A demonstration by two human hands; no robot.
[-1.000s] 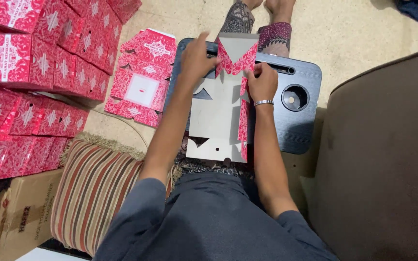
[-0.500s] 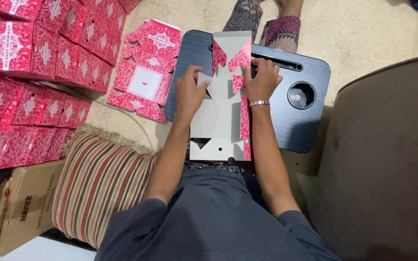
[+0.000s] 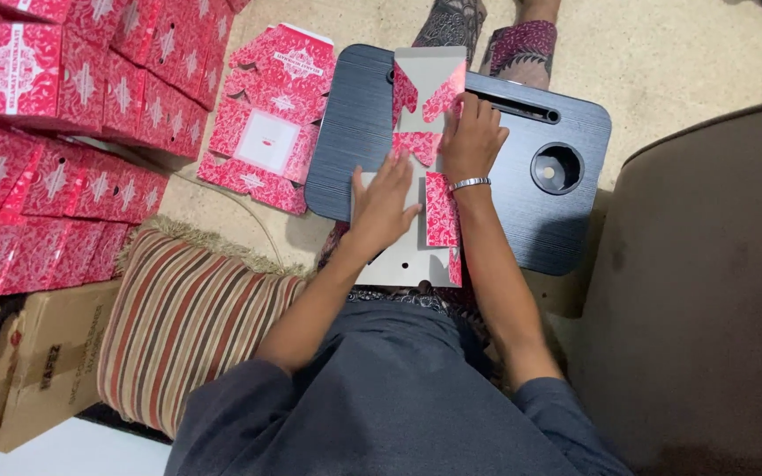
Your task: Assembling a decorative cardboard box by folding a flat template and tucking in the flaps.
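Box blank [image 3: 416,150], grey w/ red flaps, on lap tray [image 3: 354,141]: both hands flat, left hand [image 3: 385,204], right hand [image 3: 471,137].

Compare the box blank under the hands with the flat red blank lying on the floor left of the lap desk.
The blank under the hands lies on the lap desk with its grey inner side up and several red flaps folded over; the blank on the floor lies fully flat, red patterned side up. The left hand and right hand press the first; nothing touches the second. Both are red patterned card.
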